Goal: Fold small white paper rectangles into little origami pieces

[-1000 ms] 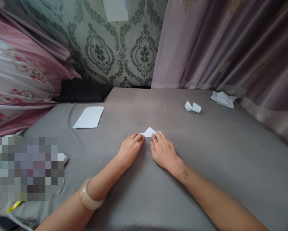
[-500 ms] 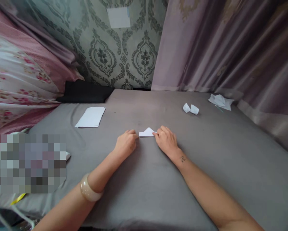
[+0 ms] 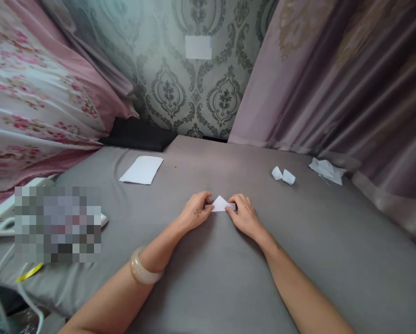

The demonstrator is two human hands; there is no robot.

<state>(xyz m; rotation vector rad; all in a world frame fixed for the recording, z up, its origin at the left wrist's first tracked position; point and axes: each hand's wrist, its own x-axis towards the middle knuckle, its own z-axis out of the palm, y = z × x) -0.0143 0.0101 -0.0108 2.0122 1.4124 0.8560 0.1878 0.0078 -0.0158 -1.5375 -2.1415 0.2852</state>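
Note:
A small folded white paper [image 3: 220, 204] with a pointed top and a flat strip at its base is between my hands at the middle of the grey cloth surface [image 3: 221, 278]. My left hand [image 3: 197, 211] pinches its left end between thumb and fingers. At the opposite end, my right hand [image 3: 243, 212] grips the strip the same way, thumb in front. The fingertips behind the paper are partly hidden. A pale bangle [image 3: 143, 266] circles my left forearm.
Paper sheets [image 3: 141, 170] lie back left, near a black folded cloth [image 3: 138, 134]. Two small folded paper pieces [image 3: 283, 175] and crumpled paper [image 3: 328, 170] lie back right. At left are a white power strip [image 3: 2, 213], cables and a blurred-out patch. Curtains hang on both sides.
My left hand has turned and now pinches the paper's left end, where before it was a fist beside it. The right hand's thumb has shifted lower on the paper. The whole view has tilted.

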